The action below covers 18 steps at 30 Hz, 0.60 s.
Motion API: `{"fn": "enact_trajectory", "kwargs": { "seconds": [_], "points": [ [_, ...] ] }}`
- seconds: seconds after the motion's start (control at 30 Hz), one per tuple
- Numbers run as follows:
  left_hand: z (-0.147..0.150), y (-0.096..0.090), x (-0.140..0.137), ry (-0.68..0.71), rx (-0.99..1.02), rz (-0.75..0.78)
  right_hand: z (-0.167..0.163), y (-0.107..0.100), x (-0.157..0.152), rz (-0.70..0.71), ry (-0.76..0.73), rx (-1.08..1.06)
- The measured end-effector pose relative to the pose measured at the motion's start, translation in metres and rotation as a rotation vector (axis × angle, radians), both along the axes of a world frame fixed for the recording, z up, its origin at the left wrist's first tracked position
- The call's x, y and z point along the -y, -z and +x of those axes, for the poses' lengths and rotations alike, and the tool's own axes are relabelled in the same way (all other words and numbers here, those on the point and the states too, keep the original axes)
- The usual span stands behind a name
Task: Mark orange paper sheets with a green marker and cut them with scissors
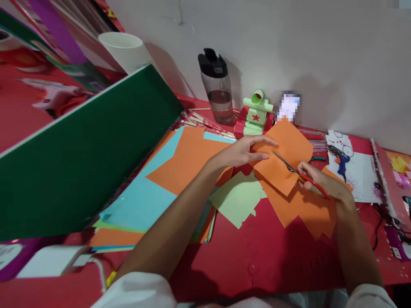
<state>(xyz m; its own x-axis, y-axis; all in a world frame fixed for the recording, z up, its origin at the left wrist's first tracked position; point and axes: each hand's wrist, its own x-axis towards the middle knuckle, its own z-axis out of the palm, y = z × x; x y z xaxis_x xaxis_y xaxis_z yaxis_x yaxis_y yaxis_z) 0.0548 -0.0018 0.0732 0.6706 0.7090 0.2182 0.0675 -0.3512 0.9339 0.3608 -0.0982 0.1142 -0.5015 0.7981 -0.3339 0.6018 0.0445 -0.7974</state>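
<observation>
My left hand (pixel 245 150) grips the left edge of an orange paper sheet (pixel 290 141), its thumb lying near a slit in the paper. Red-handled scissors (pixel 316 187) are in my right hand (pixel 313 174), with their blades at the sheet and pointing up and left toward my left hand. How far the blades are apart is hard to see. Below this sheet lie more orange paper pieces (pixel 302 211). Pale green paper pieces (pixel 237 199) rest on the red table between my forearms.
Blue and orange sheets (pixel 138 205) lie at the left beside a leaning dark green board (pixel 96 149). Behind stand a water bottle (pixel 220 92), a green-and-red paper model (pixel 255 115) and a lit phone (pixel 289 106). A blue glue gun (pixel 343 164) lies at the right.
</observation>
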Motion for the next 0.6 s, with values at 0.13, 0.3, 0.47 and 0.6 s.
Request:
{"fn": "enact_trajectory", "kwargs": {
  "seconds": [0.13,0.3,0.47,0.6],
  "points": [
    [0.001,-0.0009,0.0012,0.0,-0.006,-0.009,-0.0012,-0.0029,0.0002,0.015,0.022,0.024],
    [0.0013,-0.0007,0.0009,0.001,-0.004,0.002,0.0033,0.0012,0.0006,0.01,0.004,0.003],
    [0.0002,-0.0007,0.0,0.016,-0.04,0.019,0.0071,0.0047,0.0009,-0.078,-0.002,-0.024],
    [-0.0016,-0.0032,0.0002,0.022,-0.082,0.027,0.0067,0.0041,0.0015,-0.117,0.02,-0.042]
  ]
}}
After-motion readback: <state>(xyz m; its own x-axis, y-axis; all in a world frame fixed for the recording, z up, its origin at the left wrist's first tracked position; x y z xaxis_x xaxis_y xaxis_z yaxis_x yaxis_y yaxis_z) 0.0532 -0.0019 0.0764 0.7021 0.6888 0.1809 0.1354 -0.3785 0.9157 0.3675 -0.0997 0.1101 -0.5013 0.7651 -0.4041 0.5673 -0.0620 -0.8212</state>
